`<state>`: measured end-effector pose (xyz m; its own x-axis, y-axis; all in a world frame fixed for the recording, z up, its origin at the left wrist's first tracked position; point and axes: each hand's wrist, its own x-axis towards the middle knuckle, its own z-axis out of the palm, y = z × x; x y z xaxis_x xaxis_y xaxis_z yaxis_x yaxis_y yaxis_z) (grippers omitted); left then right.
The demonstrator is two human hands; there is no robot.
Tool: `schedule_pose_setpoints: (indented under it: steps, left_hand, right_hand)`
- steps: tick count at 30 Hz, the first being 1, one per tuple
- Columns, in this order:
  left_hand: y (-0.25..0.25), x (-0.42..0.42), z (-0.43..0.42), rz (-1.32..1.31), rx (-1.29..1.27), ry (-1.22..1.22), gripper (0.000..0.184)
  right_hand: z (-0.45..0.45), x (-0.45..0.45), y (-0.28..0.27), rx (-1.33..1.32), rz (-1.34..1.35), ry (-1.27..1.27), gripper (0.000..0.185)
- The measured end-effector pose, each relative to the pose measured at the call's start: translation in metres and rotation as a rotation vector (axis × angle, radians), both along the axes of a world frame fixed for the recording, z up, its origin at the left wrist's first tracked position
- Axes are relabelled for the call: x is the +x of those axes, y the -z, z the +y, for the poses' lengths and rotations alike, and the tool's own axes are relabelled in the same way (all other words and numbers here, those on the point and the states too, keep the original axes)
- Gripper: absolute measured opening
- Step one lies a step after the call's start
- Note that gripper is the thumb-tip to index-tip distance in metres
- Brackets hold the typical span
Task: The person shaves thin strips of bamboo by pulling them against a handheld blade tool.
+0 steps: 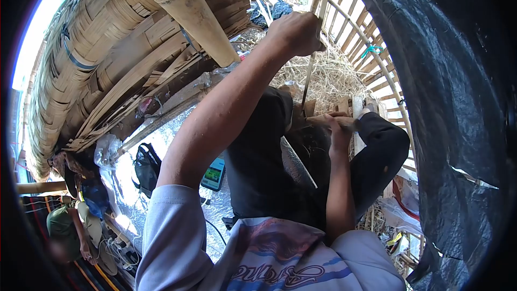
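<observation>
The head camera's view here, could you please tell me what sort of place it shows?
Probably a rustic bamboo shelter: slatted bamboo wall, straw on the ground and dark plastic sheeting hung alongside.

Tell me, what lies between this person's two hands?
A thin stick slants down from the left hand toward the wooden piece in the right hand, with dry straw beyond it. The head view shows this.

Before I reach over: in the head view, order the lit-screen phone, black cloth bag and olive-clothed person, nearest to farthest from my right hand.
From your right hand:
1. Lit-screen phone, left, beside your leg
2. Black cloth bag, farther left
3. Olive-clothed person, lower left
</observation>
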<state>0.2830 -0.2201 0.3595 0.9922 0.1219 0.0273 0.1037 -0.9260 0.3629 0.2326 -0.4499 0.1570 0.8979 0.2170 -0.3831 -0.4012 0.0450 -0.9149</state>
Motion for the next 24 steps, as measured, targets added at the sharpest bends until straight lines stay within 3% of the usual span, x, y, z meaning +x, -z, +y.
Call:
schedule_pose_setpoints:
  steps: [2,6,10,11,12,14,16,18,19,23,24]
  left_hand:
    - [0.003,0.001,0.003,-0.006,-0.027,0.003,0.036]
    - [0.000,-0.001,0.008,0.001,-0.022,-0.021,0.036]
    - [0.003,0.001,0.017,0.063,-0.044,-0.012,0.033]
    - [0.006,0.002,0.017,0.010,-0.040,-0.023,0.032]
    - [0.010,0.003,0.018,0.007,-0.040,-0.015,0.032]
    - [0.008,0.005,0.016,-0.019,-0.038,-0.016,0.031]
    - [0.009,0.003,0.015,0.013,-0.020,-0.022,0.029]
    - [0.011,0.003,0.015,-0.035,-0.018,0.027,0.027]
    - [0.011,0.004,0.015,-0.039,0.002,0.020,0.026]
    - [0.006,0.006,0.016,0.023,-0.024,0.017,0.028]
    - [0.005,0.006,0.013,0.015,-0.020,0.022,0.028]
  right_hand:
    - [-0.007,0.004,-0.024,0.159,-0.024,0.128,0.014]
    - [-0.021,0.015,-0.050,0.359,-0.101,0.105,0.016]
    - [-0.005,0.004,-0.018,0.179,-0.056,0.140,0.018]
    - [-0.003,0.005,0.026,0.067,-0.240,0.085,0.017]
    - [-0.001,0.004,0.032,0.067,-0.243,0.094,0.017]
    - [0.009,-0.001,0.030,0.031,-0.055,0.103,0.015]
    - [0.005,0.000,0.018,0.058,-0.060,0.108,0.013]
    - [-0.003,0.006,-0.003,0.248,-0.143,0.185,0.012]
    - [-0.006,0.004,-0.023,0.287,-0.053,0.170,0.009]
    - [-0.002,0.001,0.066,0.076,-0.338,0.120,0.014]
    - [-0.001,0.000,0.062,0.080,-0.347,0.126,0.014]
